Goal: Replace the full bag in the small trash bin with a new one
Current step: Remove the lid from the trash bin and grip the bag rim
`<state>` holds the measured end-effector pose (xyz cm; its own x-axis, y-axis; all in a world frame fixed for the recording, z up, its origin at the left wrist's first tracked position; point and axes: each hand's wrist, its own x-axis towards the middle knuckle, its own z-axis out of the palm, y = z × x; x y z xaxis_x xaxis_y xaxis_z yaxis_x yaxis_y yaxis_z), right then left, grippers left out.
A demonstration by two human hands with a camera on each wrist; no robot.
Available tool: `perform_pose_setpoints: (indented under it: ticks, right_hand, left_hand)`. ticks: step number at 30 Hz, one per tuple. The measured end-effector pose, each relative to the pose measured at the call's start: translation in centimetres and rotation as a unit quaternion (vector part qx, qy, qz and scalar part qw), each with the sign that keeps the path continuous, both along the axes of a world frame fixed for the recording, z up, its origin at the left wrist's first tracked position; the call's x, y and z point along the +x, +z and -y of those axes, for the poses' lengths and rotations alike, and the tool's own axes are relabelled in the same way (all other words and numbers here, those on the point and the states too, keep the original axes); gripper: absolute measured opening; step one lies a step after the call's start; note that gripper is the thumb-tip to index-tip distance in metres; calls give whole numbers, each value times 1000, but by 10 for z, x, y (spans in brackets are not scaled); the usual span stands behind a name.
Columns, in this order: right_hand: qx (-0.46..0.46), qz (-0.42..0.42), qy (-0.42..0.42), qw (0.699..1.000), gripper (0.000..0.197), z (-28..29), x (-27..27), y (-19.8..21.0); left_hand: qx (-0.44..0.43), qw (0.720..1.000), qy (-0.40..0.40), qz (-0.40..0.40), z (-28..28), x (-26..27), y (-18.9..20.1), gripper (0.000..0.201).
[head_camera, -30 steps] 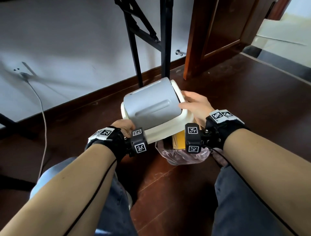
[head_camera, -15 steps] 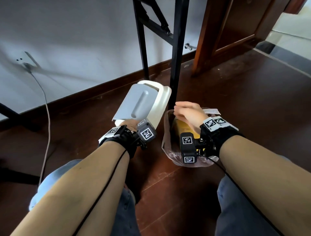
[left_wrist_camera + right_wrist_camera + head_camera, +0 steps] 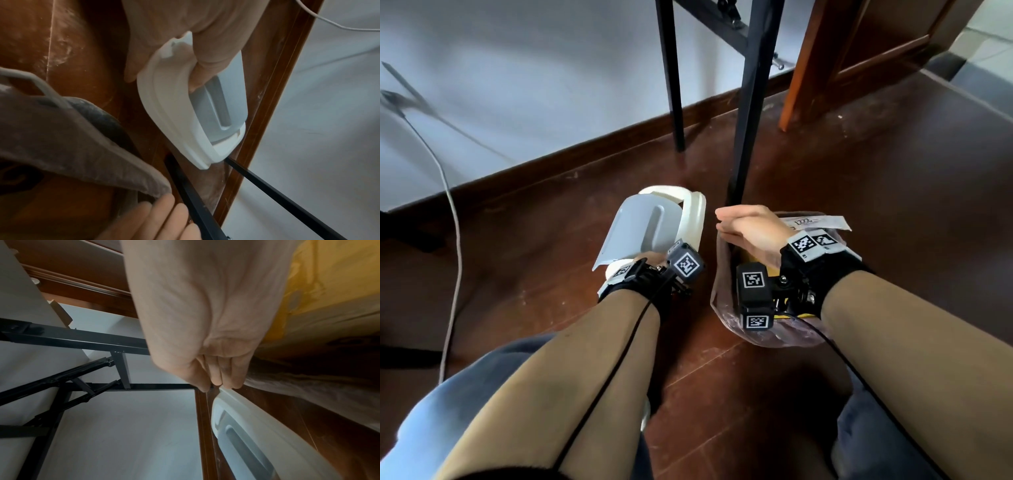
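Observation:
The bin's lid (image 3: 654,229), a cream frame with a grey swing flap, stands tilted on its edge to the left of the bin. My left hand (image 3: 650,260) grips its near end, thumb in the flap opening and fingers round the frame (image 3: 164,104). The small bin is uncovered, lined with a pinkish translucent bag (image 3: 726,308) that holds a yellow pack (image 3: 320,280) and a paper slip (image 3: 815,222). My right hand (image 3: 736,222) sits at the bag's far left rim, fingers curled and pinched together (image 3: 218,382) on the film. The bin's walls are hidden by the bag.
Two black metal table legs (image 3: 750,120) stand just beyond the bin and lid. A white cable (image 3: 453,222) runs down the wall to the floor at left. A wooden door frame (image 3: 801,68) rises at the back right. My knees in jeans (image 3: 448,411) flank the foreground.
The lid came off the bin, moved left and tipped up on edge in my left hand. My right hand left the lid and dropped onto the bag's rim.

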<state>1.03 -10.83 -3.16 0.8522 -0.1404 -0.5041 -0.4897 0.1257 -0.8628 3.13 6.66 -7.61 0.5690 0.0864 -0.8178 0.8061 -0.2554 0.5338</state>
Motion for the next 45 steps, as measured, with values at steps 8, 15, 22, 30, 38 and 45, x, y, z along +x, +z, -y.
perform_pose_setpoints:
  ticks: [8, 15, 22, 30, 38, 45]
  right_hand:
    - [-26, -39, -1, 999, 38, -4, 5, -7]
    - [-46, -53, 26, 997, 37, 6, -7, 2]
    - [57, -15, 1, 998, 35, 15, -24, 13]
    - [59, 16, -21, 998, 29, 35, -61, 38]
    - [-27, 0, -115, 993, 24, 93, -109, 48]
    - [-61, -74, -230, 969, 39, 117, -128, 23]
  left_hand:
    - [57, 997, 16, 56, -7, 6, -44, 56]
    - [-28, 999, 46, 10, -4, 8, -51, 48]
    - [116, 983, -121, 75, -6, 18, -53, 46]
    - [-89, 994, -17, 54, 43, -14, 9, 44]
    - [-57, 995, -57, 58, 69, -35, 27, 31]
    - [-57, 992, -72, 84, 68, -44, 36, 34]
